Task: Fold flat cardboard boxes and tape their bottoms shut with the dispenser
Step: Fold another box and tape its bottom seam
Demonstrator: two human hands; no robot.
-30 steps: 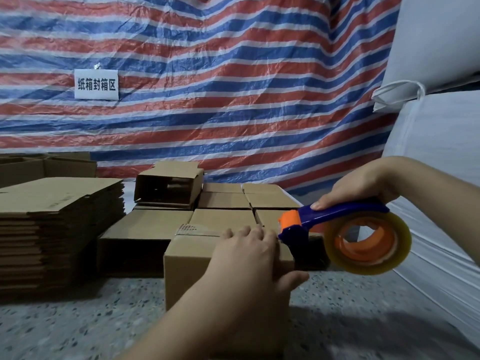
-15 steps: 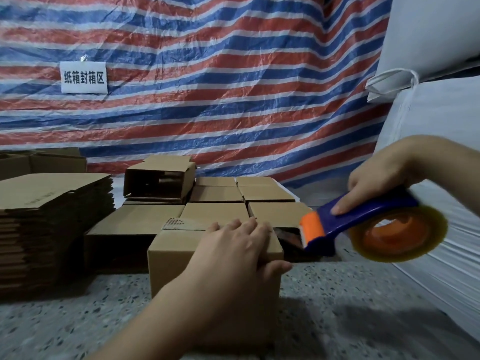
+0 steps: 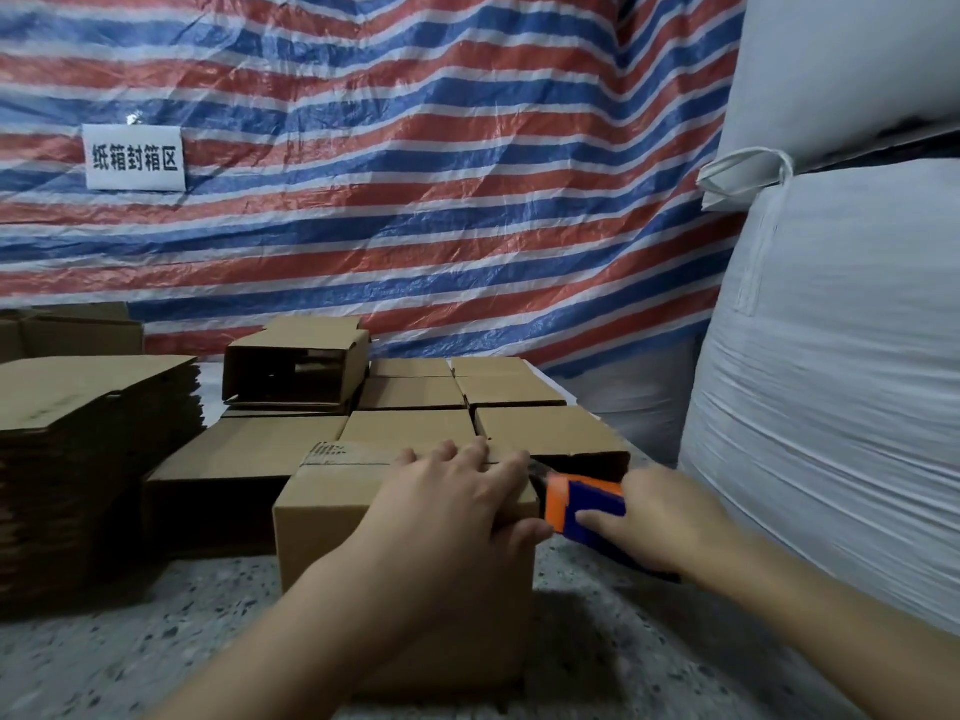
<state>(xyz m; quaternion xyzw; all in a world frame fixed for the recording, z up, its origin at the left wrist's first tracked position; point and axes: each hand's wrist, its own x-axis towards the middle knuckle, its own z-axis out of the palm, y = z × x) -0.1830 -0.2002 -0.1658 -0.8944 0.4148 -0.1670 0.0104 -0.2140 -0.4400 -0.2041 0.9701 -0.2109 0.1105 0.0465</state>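
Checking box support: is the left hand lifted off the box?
No, the left hand lies flat on top of the box, fingers spread.

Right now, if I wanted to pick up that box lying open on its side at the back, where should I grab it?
Take the open box by its top panel, coming from the front: its mouth faces you, so fingers can slip inside under that panel with the thumb on top. Its right side sits close to the other boxes, leaving little room there.
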